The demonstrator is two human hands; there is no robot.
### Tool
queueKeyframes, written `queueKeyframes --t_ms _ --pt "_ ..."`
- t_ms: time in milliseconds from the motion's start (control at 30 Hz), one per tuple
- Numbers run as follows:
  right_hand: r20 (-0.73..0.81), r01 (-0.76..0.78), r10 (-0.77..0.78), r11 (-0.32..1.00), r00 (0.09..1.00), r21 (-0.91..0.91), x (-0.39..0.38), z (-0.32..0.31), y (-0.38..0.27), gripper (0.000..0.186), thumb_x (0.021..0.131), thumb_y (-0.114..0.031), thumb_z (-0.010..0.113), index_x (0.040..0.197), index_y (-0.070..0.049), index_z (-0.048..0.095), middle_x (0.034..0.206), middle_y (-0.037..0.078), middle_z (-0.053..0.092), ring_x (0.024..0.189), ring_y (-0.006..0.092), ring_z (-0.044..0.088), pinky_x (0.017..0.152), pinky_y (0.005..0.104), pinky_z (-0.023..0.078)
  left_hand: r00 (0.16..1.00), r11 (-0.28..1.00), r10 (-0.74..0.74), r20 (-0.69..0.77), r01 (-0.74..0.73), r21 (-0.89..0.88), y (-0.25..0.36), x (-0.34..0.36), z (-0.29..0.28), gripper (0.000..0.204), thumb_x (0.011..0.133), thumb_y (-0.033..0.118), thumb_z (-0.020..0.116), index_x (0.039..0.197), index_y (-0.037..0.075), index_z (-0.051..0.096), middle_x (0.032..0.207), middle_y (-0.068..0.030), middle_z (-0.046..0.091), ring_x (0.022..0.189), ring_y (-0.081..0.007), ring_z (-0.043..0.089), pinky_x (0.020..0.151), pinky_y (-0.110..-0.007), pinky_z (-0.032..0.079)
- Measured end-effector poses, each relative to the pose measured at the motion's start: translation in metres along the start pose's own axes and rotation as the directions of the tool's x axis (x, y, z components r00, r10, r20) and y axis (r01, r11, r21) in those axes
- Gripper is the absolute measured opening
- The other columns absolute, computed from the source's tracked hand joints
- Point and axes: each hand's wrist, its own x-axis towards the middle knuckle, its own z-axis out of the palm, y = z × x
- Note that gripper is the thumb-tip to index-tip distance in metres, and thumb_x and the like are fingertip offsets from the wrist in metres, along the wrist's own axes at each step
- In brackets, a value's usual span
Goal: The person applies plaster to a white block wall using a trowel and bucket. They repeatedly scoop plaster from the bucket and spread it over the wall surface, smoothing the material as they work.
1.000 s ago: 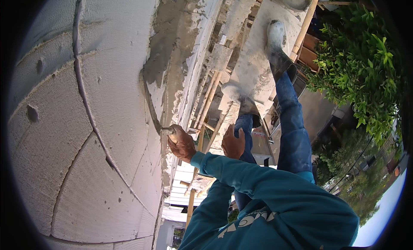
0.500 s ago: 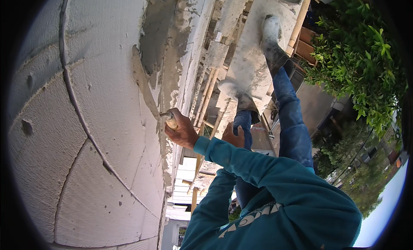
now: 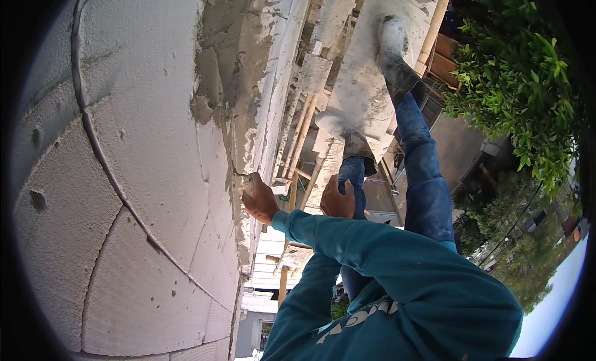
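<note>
My right hand reaches across to the left and is closed round the handle of a trowel. The trowel's blade is seen nearly edge-on, close to the wall's edge, and is hard to make out. Wet grey mortar covers a strip along that edge, with a thicker patch on its left side. My left hand hangs near my knee, beyond the right forearm. Its fingers and thumb stand apart, with nothing seen in them.
A pale block wall with mortar-filled joints fills the left. My boots stand on mortar-stained scaffold boards edged by a wooden pole. Gaps show between the boards and the wall. Leafy branches hang at the right.
My right hand has shifted slightly right and down, and the trowel blade has turned from broad view to nearly edge-on. Mortar now shows where the blade was. The left hand shows more fully.
</note>
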Motion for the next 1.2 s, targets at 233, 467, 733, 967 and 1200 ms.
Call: queueKeyframes --t_ms 233,467,733,967,1200 --pt "-0.081 0.168 -0.159 0.98 0.984 0.111 0.003 0.012 -0.046 0.035 0.082 -0.009 0.059 0.112 -0.002 0.041 0.077 0.018 0.055 0.068 0.0301 0.056 0.065 0.042 0.047 1.0 1.0 -0.024 -0.012 0.024 0.02 0.003 0.001 0.001 0.049 0.09 0.035 0.056 0.127 0.002 0.059 0.129 -0.0186 0.06 0.121 -0.0338 0.056 0.103 -0.043 0.043" --pt "0.059 0.206 -0.213 0.973 0.975 0.105 -0.026 -0.024 -0.072 0.035 0.086 -0.008 0.06 0.115 -0.004 0.04 0.085 0.018 0.057 0.073 0.0285 0.059 0.067 0.041 0.049 1.0 1.0 0.026 -0.012 -0.026 0.007 0.001 0.004 0.0 0.051 0.09 0.035 0.056 0.128 0.002 0.058 0.129 -0.0195 0.059 0.12 -0.0353 0.056 0.103 -0.043 0.043" --pt "-0.093 0.42 -0.427 0.903 0.899 -0.088 -0.006 -0.006 -0.105 0.045 0.083 -0.003 0.06 0.122 0.0 0.037 0.101 0.028 0.054 0.089 0.0462 0.059 0.077 0.0488 0.049 0.999 0.998 0.029 -0.013 -0.029 0.051 0.007 0.006 0.004 0.052 0.09 0.037 0.056 0.129 0.003 0.057 0.127 -0.0195 0.061 0.119 -0.0359 0.057 0.102 -0.043 0.044" --pt "-0.056 0.304 -0.323 0.927 0.945 -0.222 -0.033 -0.1 -0.116 0.046 0.085 -0.012 0.061 0.126 -0.004 0.042 0.098 0.025 0.06 0.089 0.0424 0.063 0.074 0.0461 0.051 1.0 0.995 0.021 -0.024 -0.018 0.101 0.01 0.016 0.003 0.048 0.089 0.038 0.057 0.126 0.008 0.061 0.12 -0.0197 0.064 0.113 -0.0367 0.06 0.098 -0.045 0.045" --pt "-0.278 0.338 -0.557 0.755 0.783 -0.562 0.04 -0.353 -0.201 0.046 0.085 -0.025 0.066 0.125 -0.007 0.051 0.094 0.025 0.067 0.089 0.0426 0.065 0.079 0.0457 0.051 0.993 0.996 0.091 -0.071 -0.09 0.008 0.041 0.027 -0.011 0.044 0.089 0.032 0.059 0.121 0.002 0.064 0.115 -0.0241 0.065 0.11 -0.039 0.061 0.096 -0.045 0.046"
